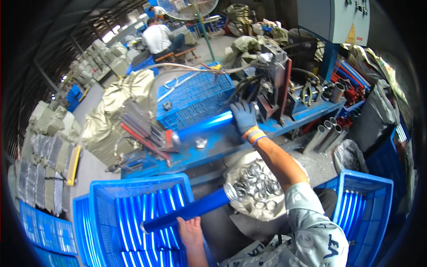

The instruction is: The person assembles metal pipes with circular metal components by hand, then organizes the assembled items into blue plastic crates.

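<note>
A shiny blue metal tube point(187, 212) slants over the left crate, its right end reaching the sack of rings. My bare left hand point(191, 231) is closed on its lower side; part of the grip is hidden behind the tube. At the blue workbench point(195, 155), my right hand point(244, 119), in a grey-blue glove with an orange cuff, is closed round the right end of a second blue tube point(207, 126). That tube lies across the bench, slightly blurred, its left end at a red metal fixture point(170, 140). The glove hides its right end.
A blue crate point(140, 181) full of blue tubes stands at lower left, another crate point(367, 177) at right. Between them sits a white sack point(262, 213) of metal rings. A clamping machine point(278, 80) rises from the bench. Farther back are a fan point(187, 6) and a seated person point(158, 38).
</note>
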The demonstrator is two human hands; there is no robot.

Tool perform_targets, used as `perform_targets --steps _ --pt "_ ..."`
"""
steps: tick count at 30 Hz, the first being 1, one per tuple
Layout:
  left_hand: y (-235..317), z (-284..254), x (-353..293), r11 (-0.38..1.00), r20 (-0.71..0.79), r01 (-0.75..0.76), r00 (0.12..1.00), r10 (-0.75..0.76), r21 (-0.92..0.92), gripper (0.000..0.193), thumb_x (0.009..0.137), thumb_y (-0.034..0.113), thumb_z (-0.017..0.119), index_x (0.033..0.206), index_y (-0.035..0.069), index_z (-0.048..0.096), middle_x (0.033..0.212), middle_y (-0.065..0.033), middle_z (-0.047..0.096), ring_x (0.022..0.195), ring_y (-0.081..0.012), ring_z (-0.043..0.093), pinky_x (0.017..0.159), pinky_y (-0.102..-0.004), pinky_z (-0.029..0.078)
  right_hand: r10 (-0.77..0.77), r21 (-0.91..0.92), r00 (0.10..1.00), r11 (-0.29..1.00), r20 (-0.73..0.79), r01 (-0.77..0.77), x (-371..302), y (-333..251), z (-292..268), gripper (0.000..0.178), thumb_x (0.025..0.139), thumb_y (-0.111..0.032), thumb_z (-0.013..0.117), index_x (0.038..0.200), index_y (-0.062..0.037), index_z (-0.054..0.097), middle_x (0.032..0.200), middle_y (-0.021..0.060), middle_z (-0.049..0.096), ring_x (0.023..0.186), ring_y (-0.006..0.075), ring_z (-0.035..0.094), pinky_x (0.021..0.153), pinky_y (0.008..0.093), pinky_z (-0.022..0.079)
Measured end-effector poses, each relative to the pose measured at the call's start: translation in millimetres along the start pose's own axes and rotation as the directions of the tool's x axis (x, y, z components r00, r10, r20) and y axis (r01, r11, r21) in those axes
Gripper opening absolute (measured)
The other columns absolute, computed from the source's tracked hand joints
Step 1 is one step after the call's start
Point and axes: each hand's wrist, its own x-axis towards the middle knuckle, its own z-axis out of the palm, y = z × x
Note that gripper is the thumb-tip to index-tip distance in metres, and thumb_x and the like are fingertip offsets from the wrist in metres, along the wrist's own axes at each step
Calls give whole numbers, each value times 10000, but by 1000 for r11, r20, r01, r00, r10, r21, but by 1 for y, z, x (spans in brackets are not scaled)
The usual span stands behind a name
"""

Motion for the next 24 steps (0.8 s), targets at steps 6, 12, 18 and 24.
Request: perform_targets --steps 6,12,18,24 --pt "-31 49 56 998 104 6 995 -13 64 559 1170 487 659 1512 48 616 1509 -137 675 1436 -293 618 1235 -490 483 238 676 965 730 -109 -104 -47 7 -129 672 802 -204 908 1414 -50 676 1249 201 754 1103 376 761 991 459 609" --pt "-131 204 156 985 195 165 966 -171 48 548 1117 313 789 1564 110 546 1554 -105 611 1472 -349 580 1234 -614 492 565 755 766 346 307 -557 -170 85 -177 399 879 -162 936 1214 -16 775 1118 67 782 1019 170 732 954 359 593" --pt "-176 272 329 987 60 146 987 -150 68 769 988 342 942 1570 24 554 1649 -236 517 1568 -399 494 1215 -568 560 614 829 758 292 219 -477 -290 51 -239 601 873 -46 943 1408 28 680 1220 87 776 1119 208 750 1025 394 601" --pt "-229 262 381 945 -74 293 956 -285 146 649 975 492 925 1427 82 703 1418 -197 724 1325 -342 712 1210 -505 567 615 754 723 301 314 -583 -350 48 -287 864 789 -96 1029 1531 39 606 1322 117 726 1199 223 727 1057 407 607"
